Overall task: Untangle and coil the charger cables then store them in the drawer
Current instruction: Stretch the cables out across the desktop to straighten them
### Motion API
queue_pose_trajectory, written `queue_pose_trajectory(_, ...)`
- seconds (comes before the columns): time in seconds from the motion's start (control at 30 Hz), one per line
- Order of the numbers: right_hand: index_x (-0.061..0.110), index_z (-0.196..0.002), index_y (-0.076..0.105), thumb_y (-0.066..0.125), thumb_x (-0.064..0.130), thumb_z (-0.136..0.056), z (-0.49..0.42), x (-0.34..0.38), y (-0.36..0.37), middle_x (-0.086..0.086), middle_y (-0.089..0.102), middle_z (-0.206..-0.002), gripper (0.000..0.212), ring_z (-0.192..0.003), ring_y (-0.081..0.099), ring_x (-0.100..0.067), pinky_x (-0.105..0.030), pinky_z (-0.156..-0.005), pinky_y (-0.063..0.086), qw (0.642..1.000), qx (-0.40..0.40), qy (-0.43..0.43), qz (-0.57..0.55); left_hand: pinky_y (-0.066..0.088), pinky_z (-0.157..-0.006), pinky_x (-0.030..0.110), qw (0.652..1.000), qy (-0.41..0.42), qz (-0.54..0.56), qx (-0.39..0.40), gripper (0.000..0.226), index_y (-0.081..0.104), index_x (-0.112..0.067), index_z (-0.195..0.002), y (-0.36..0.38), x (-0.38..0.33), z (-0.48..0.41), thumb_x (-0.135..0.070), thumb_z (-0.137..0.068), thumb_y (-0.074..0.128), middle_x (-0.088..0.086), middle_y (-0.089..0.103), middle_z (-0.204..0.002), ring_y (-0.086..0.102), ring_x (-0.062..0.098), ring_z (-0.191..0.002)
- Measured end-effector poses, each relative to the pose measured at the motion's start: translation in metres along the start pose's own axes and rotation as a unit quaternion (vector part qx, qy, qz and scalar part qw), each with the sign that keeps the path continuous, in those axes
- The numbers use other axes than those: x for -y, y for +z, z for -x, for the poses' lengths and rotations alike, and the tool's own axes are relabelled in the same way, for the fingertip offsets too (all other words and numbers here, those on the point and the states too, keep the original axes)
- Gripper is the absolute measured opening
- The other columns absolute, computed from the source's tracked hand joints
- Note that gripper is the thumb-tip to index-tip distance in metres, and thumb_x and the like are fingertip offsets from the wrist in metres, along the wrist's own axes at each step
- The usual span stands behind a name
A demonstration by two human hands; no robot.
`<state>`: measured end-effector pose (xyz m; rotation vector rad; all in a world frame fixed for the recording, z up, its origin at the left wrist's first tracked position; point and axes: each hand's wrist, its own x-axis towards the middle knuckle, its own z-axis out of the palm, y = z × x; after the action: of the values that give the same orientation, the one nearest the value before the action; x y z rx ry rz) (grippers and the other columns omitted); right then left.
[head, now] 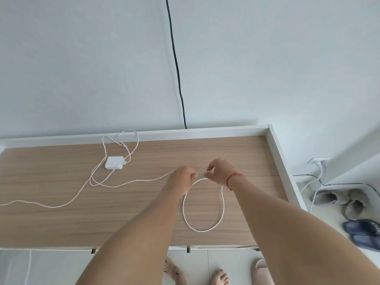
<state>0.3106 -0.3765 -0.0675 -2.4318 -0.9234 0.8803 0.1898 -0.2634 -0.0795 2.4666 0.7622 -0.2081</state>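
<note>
A long white charger cable [115,185] lies across the wooden cabinet top [61,223]. One loop of the cable [202,229] hangs down from my hands onto the wood. My left hand [182,177] and my right hand [221,171] both pinch the cable close together above that loop, with the plug end between the fingers. A white charger brick [114,163] sits at the back left, with more white cable tangled around it [131,138]. The rest of the cable runs off the left edge. The drawer fronts show only as handles [188,249] at the near edge.
A black cord [174,58] runs down the white wall behind the cabinet. Its white raised rim [281,161] borders the back and right. On the floor at right lie grey slippers [349,202], dark blue slippers [364,231] and a wall socket with white leads [320,163]. My bare feet [218,276] stand below.
</note>
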Motion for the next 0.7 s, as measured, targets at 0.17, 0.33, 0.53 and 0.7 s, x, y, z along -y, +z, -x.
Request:
queue_pose_trajectory(0.17, 0.017, -0.068, 0.065, 0.076, 0.046, -0.076, 0.015, -0.038, -0.031, 0.009, 0.052, -0.064, 0.032, -0.057, 0.047, -0.006, -0.020, -0.054, 0.036, 0.998, -0.011, 0.026, -0.060, 0.048, -0.077, 0.038, 0.986, -0.154, -0.057, -0.016, 0.025, 0.066, 0.004, -0.095, -0.004, 0.022, 0.000, -0.014, -0.097, 0.049, 0.021, 0.068, -0.100, 0.064, 0.038, -0.095)
queue_pose_trajectory(0.33, 0.006, -0.064, 0.060, 0.074, 0.048, -0.075, 0.021, -0.069, -0.058, 0.001, 0.052, -0.059, 0.045, -0.058, 0.048, -0.018, -0.030, -0.056, 0.041, 0.993, -0.087, 0.064, -0.050, 0.053, -0.077, 0.035, 0.980, -0.195, -0.051, 0.005, 0.024, 0.068, -0.006, -0.105, -0.002, 0.012, -0.007, -0.018, -0.099, 0.048, 0.016, 0.071, -0.097, 0.069, 0.034, -0.088)
queue_pose_trajectory(0.53, 0.011, -0.085, 0.069, 0.057, 0.028, -0.085, 0.014, -0.053, -0.073, -0.003, 0.067, -0.087, 0.021, -0.082, 0.063, -0.025, -0.027, -0.063, 0.044, 0.979, -0.182, 0.087, 0.007, 0.045, -0.038, 0.024, 0.968, -0.229, 0.064, 0.075, 0.016, 0.053, -0.007, -0.109, 0.016, -0.011, -0.012, -0.010, -0.098, 0.042, 0.016, 0.066, -0.104, 0.066, 0.021, -0.050)
queue_pose_trajectory(0.7, 0.014, -0.096, 0.073, 0.050, 0.020, -0.092, 0.000, -0.050, -0.040, -0.008, 0.067, -0.106, 0.024, -0.102, 0.061, -0.028, -0.038, -0.087, 0.052, 0.989, -0.134, 0.063, -0.012, 0.052, -0.076, 0.035, 0.981, -0.182, -0.028, 0.063, 0.022, 0.064, -0.007, -0.104, 0.026, -0.001, -0.007, -0.021, -0.095, 0.050, 0.015, 0.067, -0.106, 0.067, 0.032, -0.090)
